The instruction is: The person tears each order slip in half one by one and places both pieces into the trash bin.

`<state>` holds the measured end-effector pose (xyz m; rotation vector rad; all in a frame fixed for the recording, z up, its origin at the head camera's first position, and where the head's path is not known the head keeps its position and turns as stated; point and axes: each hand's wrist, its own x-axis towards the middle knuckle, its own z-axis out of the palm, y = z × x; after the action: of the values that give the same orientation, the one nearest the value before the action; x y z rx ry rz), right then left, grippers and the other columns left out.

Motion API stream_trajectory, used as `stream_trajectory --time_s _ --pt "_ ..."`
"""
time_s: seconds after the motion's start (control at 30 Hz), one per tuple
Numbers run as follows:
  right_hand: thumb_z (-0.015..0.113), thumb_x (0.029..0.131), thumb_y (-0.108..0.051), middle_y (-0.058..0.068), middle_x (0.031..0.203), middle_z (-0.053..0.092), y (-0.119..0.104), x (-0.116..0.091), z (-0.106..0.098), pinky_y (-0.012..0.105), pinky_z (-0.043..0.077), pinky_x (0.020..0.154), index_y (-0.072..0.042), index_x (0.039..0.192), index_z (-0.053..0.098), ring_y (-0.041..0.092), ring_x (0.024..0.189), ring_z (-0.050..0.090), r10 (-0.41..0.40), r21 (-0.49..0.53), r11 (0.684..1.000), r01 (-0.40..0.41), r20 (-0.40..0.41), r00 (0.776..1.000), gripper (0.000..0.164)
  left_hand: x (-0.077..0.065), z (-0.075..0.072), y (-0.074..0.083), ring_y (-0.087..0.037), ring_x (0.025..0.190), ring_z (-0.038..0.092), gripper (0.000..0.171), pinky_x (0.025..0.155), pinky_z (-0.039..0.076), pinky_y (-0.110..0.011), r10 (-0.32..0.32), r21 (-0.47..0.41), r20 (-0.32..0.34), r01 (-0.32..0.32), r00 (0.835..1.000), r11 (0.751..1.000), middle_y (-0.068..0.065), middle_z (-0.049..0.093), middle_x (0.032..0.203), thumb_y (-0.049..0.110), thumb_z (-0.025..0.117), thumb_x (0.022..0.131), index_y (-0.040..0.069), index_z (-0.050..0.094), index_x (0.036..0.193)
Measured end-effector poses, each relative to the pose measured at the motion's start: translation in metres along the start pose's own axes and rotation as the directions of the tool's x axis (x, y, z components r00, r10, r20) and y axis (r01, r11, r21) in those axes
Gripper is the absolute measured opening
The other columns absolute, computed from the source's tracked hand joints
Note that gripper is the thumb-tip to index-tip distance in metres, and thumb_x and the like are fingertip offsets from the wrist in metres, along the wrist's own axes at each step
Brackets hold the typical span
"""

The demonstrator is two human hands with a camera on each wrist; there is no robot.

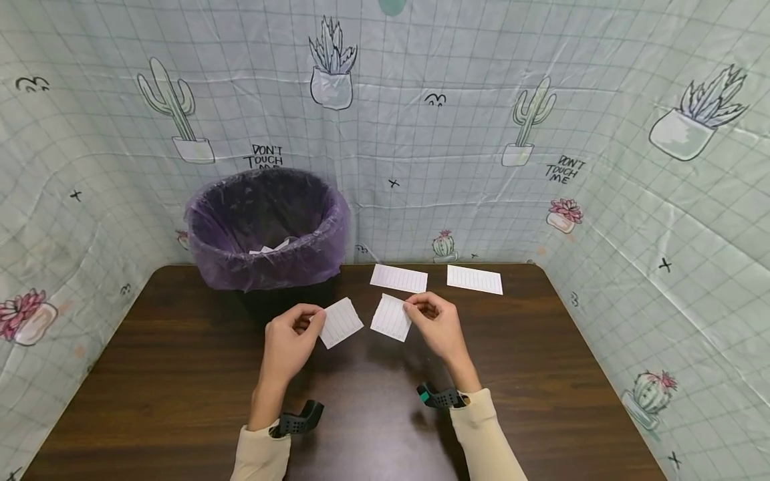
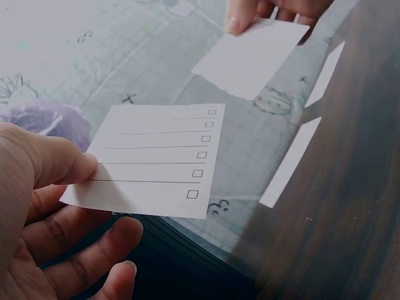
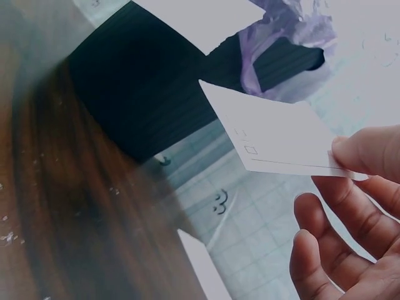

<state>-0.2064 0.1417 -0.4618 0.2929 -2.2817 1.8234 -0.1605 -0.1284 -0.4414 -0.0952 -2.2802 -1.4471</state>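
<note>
My left hand pinches a piece of lined paper between thumb and fingers. Small checkboxes run along one side of this piece, seen close in the left wrist view. A second lined piece of paper is pinched by its edge in my right hand. The two pieces are apart, side by side above the table, and their facing edges look uneven, as if torn. In the right wrist view, the right piece shows a checkbox and a line near its lower edge.
A bin lined with a purple plastic bag stands at the back left, with white paper pieces inside. Two whole lined slips, a left one and a right one, lie at the back of the dark wooden table. Patterned cloth surrounds the table.
</note>
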Motion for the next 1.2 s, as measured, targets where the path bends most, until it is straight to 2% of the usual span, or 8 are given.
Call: stream_trajectory --time_s 0.2,0.37,0.47,0.63,0.8,0.97,1.2 --pt "0.069 0.094 0.002 0.027 0.091 0.069 -0.012 0.011 0.004 0.017 0.05 0.072 0.008 0.099 0.072 0.006 0.076 0.062 -0.023 0.011 1.0 0.023 0.036 0.999 0.008 0.006 -0.006 0.011 -0.008 0.062 0.058 0.004 0.058 0.045 -0.015 0.056 0.023 -0.017 -0.055 0.998 0.998 -0.006 0.071 0.072 0.01 0.077 0.091 0.006 0.078 0.091" --pt "0.073 0.095 -0.007 0.019 0.09 0.071 -0.02 0.017 0.009 0.019 0.05 0.071 0.001 0.098 0.074 0.006 0.077 0.062 -0.068 -0.007 0.998 0.068 0.08 0.995 0.009 0.012 -0.014 0.023 -0.006 0.055 0.051 0.004 0.053 0.039 -0.016 0.106 0.035 -0.031 -0.105 0.994 0.994 -0.002 0.063 0.063 0.01 0.076 0.092 0.008 0.079 0.091" --pt "0.074 0.094 -0.01 0.013 0.088 0.071 -0.027 0.021 0.012 0.021 0.051 0.07 -0.002 0.097 0.075 0.008 0.076 0.063 -0.105 -0.021 0.994 0.108 0.101 0.989 0.008 0.016 -0.021 0.03 -0.006 0.056 0.052 0.003 0.053 0.04 -0.014 0.142 0.04 -0.038 -0.14 0.989 0.989 -0.003 0.066 0.065 0.008 0.076 0.092 0.006 0.079 0.092" --pt "0.074 0.093 -0.01 0.008 0.085 0.071 -0.04 0.027 0.019 0.022 0.051 0.068 -0.006 0.096 0.075 0.009 0.075 0.063 -0.154 -0.064 0.985 0.162 0.118 0.981 0.005 0.024 -0.036 0.045 -0.006 0.057 0.052 0.003 0.054 0.04 -0.011 0.23 0.052 -0.061 -0.227 0.971 0.973 -0.006 0.069 0.068 0.005 0.076 0.091 0.003 0.079 0.092" --pt "0.073 0.094 -0.011 0.008 0.088 0.073 -0.054 0.033 0.027 0.025 0.055 0.071 -0.007 0.096 0.075 0.013 0.078 0.066 -0.195 -0.064 0.976 0.206 0.151 0.969 0.005 0.031 -0.051 0.058 -0.006 0.054 0.05 0.003 0.054 0.039 -0.011 0.307 0.103 -0.066 -0.3 0.949 0.948 -0.004 0.066 0.065 0.003 0.076 0.09 0.003 0.078 0.093" --pt "0.073 0.094 -0.011 0.007 0.09 0.074 -0.068 0.039 0.033 0.028 0.056 0.072 -0.007 0.095 0.076 0.011 0.078 0.066 -0.257 -0.054 0.961 0.271 0.179 0.95 0.005 0.039 -0.063 0.066 -0.006 0.054 0.05 0.004 0.054 0.04 -0.011 0.345 0.143 -0.059 -0.334 0.937 0.932 -0.004 0.065 0.065 0.003 0.078 0.089 0.003 0.078 0.093" --pt "0.073 0.095 -0.011 0.009 0.092 0.075 -0.092 0.049 0.035 0.028 0.055 0.075 -0.006 0.096 0.076 0.012 0.079 0.064 -0.331 -0.012 0.94 0.34 0.194 0.923 0.006 0.051 -0.075 0.073 -0.001 0.054 0.047 0.005 0.054 0.039 -0.011 0.38 0.154 -0.071 -0.367 0.922 0.918 -0.005 0.064 0.064 0.002 0.077 0.089 0.002 0.078 0.094"
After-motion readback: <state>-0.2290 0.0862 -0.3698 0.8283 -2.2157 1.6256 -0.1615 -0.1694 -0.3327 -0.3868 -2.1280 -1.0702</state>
